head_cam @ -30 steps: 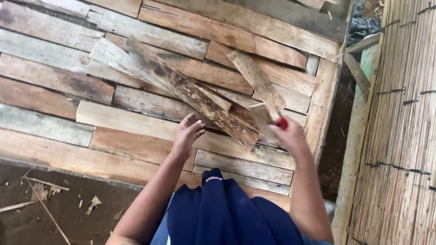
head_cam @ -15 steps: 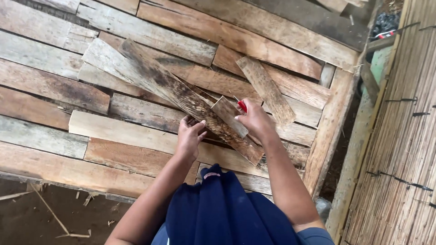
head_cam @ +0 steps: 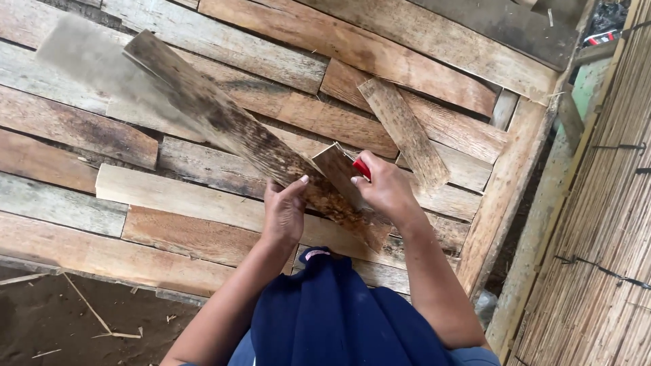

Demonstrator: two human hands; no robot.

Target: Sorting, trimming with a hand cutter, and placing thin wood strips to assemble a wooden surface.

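A long, dark, weathered plank (head_cam: 224, 122) slants from the upper left down toward me, its far end blurred with motion. My left hand (head_cam: 283, 211) grips its near part from the left side. My right hand (head_cam: 385, 191) holds a small red object (head_cam: 361, 168) and also presses against a short piece of wood (head_cam: 337, 169) lying on the plank's near end. Both hands sit over a floor of rough planks (head_cam: 190, 196).
A short loose board (head_cam: 401, 130) lies on the floor just right of my right hand. A wall of bamboo slats (head_cam: 610, 203) runs down the right side. Bare dirt with straw (head_cam: 74, 325) lies at the lower left. My dark blue garment (head_cam: 332, 318) fills the bottom centre.
The long plank has been lifted and swung, its far end now higher and blurred. Both hands have moved left and closed in on the plank's near end.
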